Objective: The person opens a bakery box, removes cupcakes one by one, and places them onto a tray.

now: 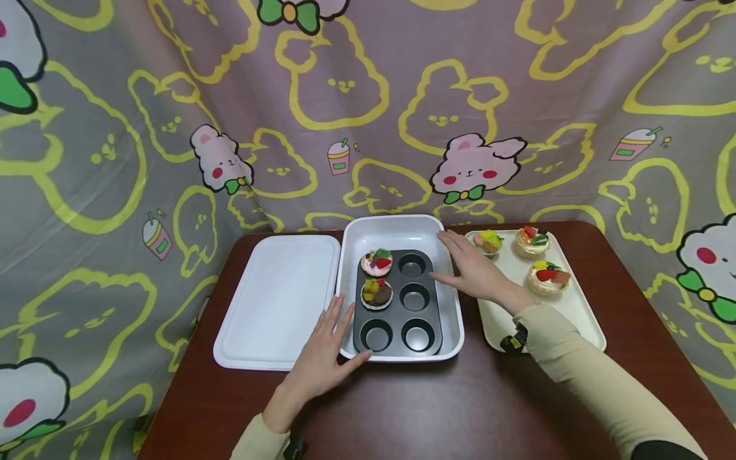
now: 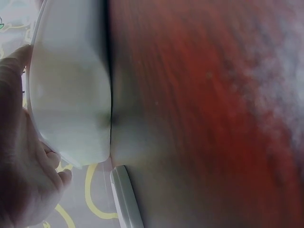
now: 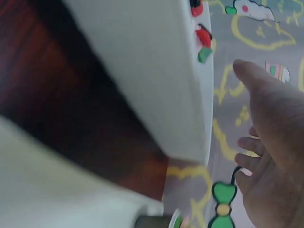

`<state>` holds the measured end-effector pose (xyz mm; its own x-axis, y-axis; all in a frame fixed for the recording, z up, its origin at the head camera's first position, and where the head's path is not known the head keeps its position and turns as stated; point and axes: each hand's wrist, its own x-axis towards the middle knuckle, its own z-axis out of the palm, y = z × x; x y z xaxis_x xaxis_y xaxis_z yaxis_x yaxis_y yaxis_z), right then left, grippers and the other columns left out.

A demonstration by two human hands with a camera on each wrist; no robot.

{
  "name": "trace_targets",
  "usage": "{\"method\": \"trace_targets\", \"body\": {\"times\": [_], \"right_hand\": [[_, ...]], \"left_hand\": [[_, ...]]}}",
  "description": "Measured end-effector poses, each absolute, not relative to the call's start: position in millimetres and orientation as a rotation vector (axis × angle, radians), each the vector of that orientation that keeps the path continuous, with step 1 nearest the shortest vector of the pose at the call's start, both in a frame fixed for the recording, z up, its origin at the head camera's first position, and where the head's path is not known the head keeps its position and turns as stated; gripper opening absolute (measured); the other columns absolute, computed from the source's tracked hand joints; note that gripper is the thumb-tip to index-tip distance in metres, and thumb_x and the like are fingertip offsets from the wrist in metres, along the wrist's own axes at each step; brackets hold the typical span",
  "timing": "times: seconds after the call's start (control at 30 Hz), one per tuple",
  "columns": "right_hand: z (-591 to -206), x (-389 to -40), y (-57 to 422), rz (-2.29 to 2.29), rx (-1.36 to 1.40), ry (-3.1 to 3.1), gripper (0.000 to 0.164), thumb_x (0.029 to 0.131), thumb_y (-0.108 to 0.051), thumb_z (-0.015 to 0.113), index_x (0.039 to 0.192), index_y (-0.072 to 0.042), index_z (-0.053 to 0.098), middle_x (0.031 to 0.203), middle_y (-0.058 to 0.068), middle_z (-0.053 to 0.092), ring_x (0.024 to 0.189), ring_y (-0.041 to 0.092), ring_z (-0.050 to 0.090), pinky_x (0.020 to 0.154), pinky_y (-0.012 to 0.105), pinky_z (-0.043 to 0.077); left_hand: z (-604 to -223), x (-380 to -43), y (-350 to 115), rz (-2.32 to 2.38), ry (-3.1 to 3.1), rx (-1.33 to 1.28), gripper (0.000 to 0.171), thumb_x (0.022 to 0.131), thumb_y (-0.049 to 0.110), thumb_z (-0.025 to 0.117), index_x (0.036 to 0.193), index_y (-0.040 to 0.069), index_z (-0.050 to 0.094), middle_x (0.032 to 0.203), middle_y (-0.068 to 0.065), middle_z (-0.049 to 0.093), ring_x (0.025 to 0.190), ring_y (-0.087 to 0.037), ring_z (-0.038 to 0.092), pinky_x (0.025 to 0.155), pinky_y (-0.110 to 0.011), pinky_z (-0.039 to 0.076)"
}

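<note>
A deep white bin [image 1: 451, 306] holds a dark muffin tin [image 1: 397, 300] with six-cup layout; two fruit-topped tarts, one pink [image 1: 376, 262] and one brown-and-yellow [image 1: 376, 294], fill its far-left and middle-left cups. At the bin's near-left corner, my left hand [image 1: 322, 361] has its fingers straight and spread, fingertips right at the rim. In the left wrist view those fingers lie along the bin's outer wall [image 2: 71, 95]. Over the bin's far-right rim my right hand [image 1: 477, 268] is spread with straight fingers, thumb pointing toward the tin. Neither hand grips anything.
To the left of the bin lies a flat white lid [image 1: 282, 300]. A cream tray [image 1: 575, 322] stands at the right, bearing three more fruit tarts, one of them [image 1: 548, 278] nearest me. Behind the brown table [image 1: 414, 402] hangs a patterned curtain [image 1: 397, 96].
</note>
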<state>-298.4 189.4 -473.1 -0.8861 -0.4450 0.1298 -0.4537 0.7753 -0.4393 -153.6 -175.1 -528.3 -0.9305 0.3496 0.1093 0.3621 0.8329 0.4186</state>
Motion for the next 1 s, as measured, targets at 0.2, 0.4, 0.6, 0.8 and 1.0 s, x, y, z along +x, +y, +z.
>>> {"method": "trace_targets", "body": {"times": [0.2,0.4,0.6,0.8,1.0], "right_hand": [[-464,-315,161,0.8,0.851,-2.993,0.095,0.095,-0.037,0.087,0.169,-0.002,0.037,0.172,0.027,0.041,0.16,0.048,0.042,0.13,0.067,0.038],[-456,-328,129,0.774,0.999,-3.03,0.093,0.094,-0.03,0.089,0.167,-0.002,0.041,0.168,0.027,0.048,0.157,0.046,0.048,0.129,0.063,0.042],[-452,-337,102,0.712,1.061,-3.079,0.088,0.095,-0.028,0.088,0.165,0.001,0.044,0.167,0.025,0.052,0.156,0.043,0.05,0.131,0.058,0.041],[-458,-343,84,0.719,1.012,-3.122,0.083,0.096,-0.031,0.087,0.163,0.0,0.048,0.164,0.023,0.057,0.154,0.04,0.054,0.131,0.055,0.043],[-468,-348,71,0.74,0.992,-3.128,0.08,0.097,-0.032,0.085,0.16,0.002,0.051,0.158,0.023,0.061,0.148,0.038,0.06,0.13,0.053,0.045]], "left_hand": [[-528,-153,-174,-0.681,-3.024,-0.579,0.103,0.098,0.072,0.065,0.176,0.015,0.027,0.187,-0.014,0.013,0.174,-0.035,0.016,0.139,-0.06,0.024],[-526,-152,-175,-0.679,-3.06,-0.541,0.103,0.098,0.071,0.064,0.177,0.017,0.025,0.188,-0.011,0.01,0.175,-0.031,0.013,0.14,-0.058,0.022],[-524,-153,-176,-0.676,-3.068,-0.533,0.103,0.098,0.071,0.064,0.177,0.017,0.024,0.188,-0.01,0.009,0.175,-0.031,0.012,0.14,-0.059,0.021],[-523,-154,-176,-0.68,-3.041,-0.545,0.102,0.098,0.071,0.065,0.176,0.016,0.027,0.187,-0.012,0.012,0.174,-0.035,0.016,0.139,-0.061,0.024],[-525,-153,-176,-0.69,-3.029,-0.552,0.102,0.098,0.07,0.065,0.175,0.014,0.029,0.187,-0.014,0.014,0.174,-0.036,0.018,0.139,-0.062,0.025]]}}
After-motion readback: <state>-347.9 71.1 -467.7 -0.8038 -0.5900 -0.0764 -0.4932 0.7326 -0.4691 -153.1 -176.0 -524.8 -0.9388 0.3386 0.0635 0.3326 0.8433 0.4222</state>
